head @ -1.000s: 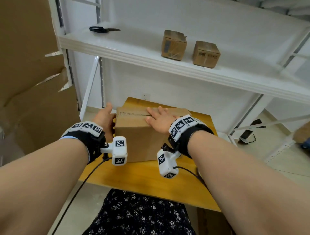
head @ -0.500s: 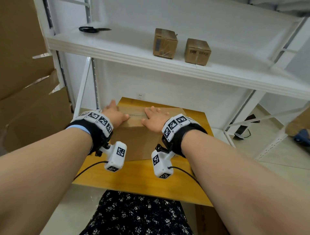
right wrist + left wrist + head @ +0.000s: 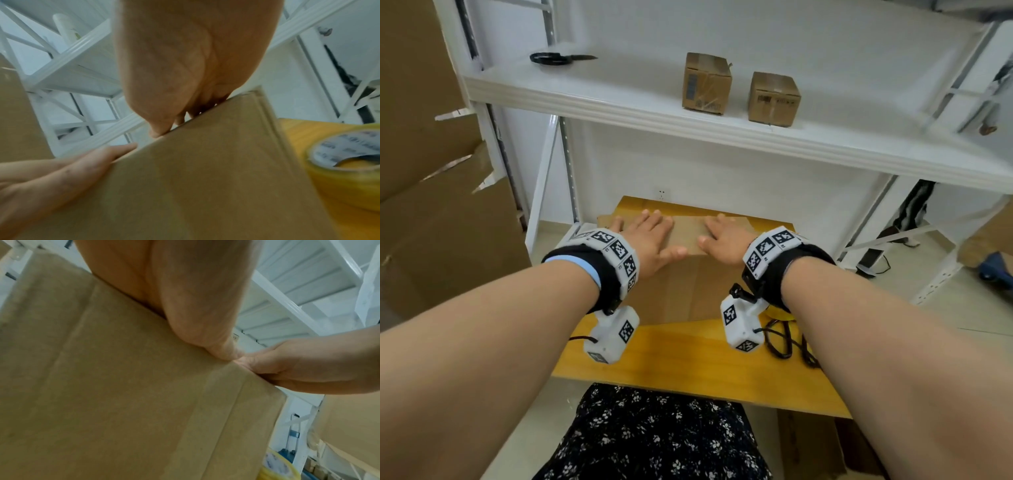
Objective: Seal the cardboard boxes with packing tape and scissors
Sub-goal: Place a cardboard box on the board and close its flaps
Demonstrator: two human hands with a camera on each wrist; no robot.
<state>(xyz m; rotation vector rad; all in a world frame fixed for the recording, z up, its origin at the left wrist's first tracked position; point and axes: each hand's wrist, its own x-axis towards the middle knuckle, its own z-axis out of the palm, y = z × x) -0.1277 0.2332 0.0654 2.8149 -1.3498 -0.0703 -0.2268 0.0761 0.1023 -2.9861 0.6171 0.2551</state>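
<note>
A plain cardboard box (image 3: 681,291) stands on the yellow wooden table (image 3: 688,363). My left hand (image 3: 650,236) and right hand (image 3: 726,236) lie flat on its top side by side, fingers straight and pointing away, thumbs close together near the front edge. In the left wrist view my left hand (image 3: 185,296) presses on the box (image 3: 123,394) and its thumb meets my right hand (image 3: 298,369). A roll of clear packing tape (image 3: 345,165) lies on the table right of the box (image 3: 205,178). Black scissors (image 3: 554,58) lie on the white shelf (image 3: 619,102) above.
Two small taped boxes (image 3: 707,84) (image 3: 774,97) stand on the shelf. Large cardboard sheets (image 3: 431,205) lean at the left. A dark cable (image 3: 784,339) coils on the table by my right wrist. More cardboard (image 3: 811,445) sits under the table.
My left hand has moved from the box's left side onto its top, beside the right hand. Both hands now press flat on the top; the view has shifted closer.
</note>
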